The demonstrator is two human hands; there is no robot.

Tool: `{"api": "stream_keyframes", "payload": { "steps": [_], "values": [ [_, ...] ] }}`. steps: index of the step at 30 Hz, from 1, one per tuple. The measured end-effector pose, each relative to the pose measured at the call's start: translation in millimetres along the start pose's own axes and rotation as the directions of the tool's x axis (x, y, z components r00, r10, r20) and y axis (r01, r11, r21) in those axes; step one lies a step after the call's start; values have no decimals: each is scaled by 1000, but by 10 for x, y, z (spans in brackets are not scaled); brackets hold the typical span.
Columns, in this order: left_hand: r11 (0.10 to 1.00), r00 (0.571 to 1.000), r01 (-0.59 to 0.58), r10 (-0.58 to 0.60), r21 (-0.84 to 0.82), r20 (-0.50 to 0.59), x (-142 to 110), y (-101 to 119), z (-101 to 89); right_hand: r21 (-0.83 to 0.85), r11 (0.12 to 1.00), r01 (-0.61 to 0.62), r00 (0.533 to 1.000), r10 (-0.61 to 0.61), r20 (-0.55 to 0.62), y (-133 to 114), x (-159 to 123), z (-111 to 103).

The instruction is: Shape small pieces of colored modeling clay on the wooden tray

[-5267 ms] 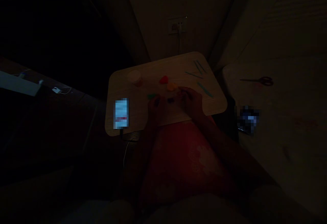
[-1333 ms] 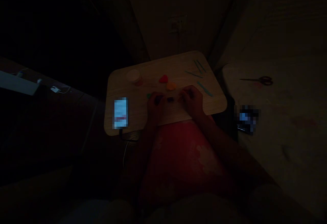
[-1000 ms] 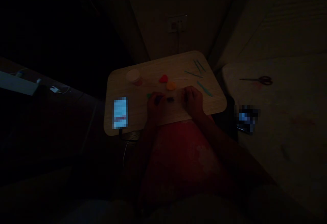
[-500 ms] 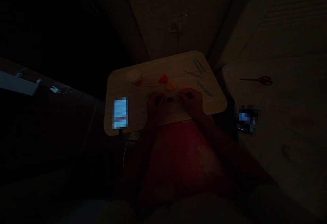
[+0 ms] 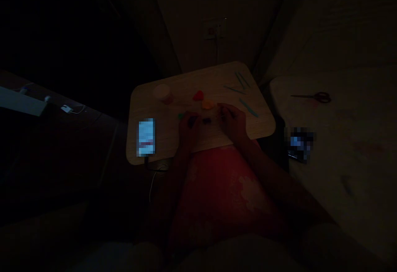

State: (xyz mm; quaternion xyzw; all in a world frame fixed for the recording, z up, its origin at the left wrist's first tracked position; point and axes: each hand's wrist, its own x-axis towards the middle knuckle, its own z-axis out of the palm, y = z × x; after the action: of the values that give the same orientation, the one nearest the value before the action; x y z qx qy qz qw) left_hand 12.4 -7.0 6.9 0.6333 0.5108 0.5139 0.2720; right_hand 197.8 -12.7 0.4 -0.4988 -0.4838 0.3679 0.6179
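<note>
In dim light, my left hand (image 5: 189, 130) rests low over the small table with its fingers curled. Something dark shows between its thumb and fingers, too dim to name. A green lump (image 5: 180, 116) peeks out just beyond that hand. Between my hands lies a small dark purple piece (image 5: 206, 120), apart from both. My right hand (image 5: 235, 122) has its fingers bent inward; whatever they hold, if anything, is hidden. Beyond the hands sit an orange lump (image 5: 207, 105), close to the right fingertips, and a red lump (image 5: 198, 95); they look like modelling clay.
The wooden table (image 5: 139, 102) bears a round tub (image 5: 162, 92) at the back left, a lit phone (image 5: 145, 137) at the left, several thin sticks (image 5: 235, 89) and a teal plastic knife (image 5: 248, 107). Scissors (image 5: 321, 97) and a blurred-out device (image 5: 299, 144) lie on the surface to the right.
My right hand has shifted slightly, its index finger now reaching further forward near the orange lump. A pinkish-red bit behind that hand is no longer visible. My left hand has barely moved.
</note>
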Motion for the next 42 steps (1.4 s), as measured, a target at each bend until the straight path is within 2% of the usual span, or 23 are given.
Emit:
{"api": "stream_keyframes", "payload": {
  "steps": [10,17,21,28,33,38,42],
  "values": [
    [1000,1000,11,-11,0,4,-3,5,4,-27,999,28,999,-27,21,51,16,4],
    [1000,1000,-7,7,-3,0,1,14,3,-41,999,24,1000,-23,9,-25,-8,11],
    [1000,1000,20,-20,10,4,-1,33,-8,-52,998,40,999,-40,8,-24,-3,5],
    [1000,1000,26,-26,-12,10,-2,39,-6,84,993,-88,996,85,37,-11,1,28],
    [999,999,39,-39,-1,4,-5,41,-2,27,998,-64,997,63,39,-16,2,22],
    [1000,1000,24,-24,0,4,-1,28,0,-52,998,-45,999,45,-7,-6,8,23],
    [1000,1000,18,-18,0,0,-1,9,4,-38,999,-20,1000,20,-1,-26,-11,16]
  ]
}}
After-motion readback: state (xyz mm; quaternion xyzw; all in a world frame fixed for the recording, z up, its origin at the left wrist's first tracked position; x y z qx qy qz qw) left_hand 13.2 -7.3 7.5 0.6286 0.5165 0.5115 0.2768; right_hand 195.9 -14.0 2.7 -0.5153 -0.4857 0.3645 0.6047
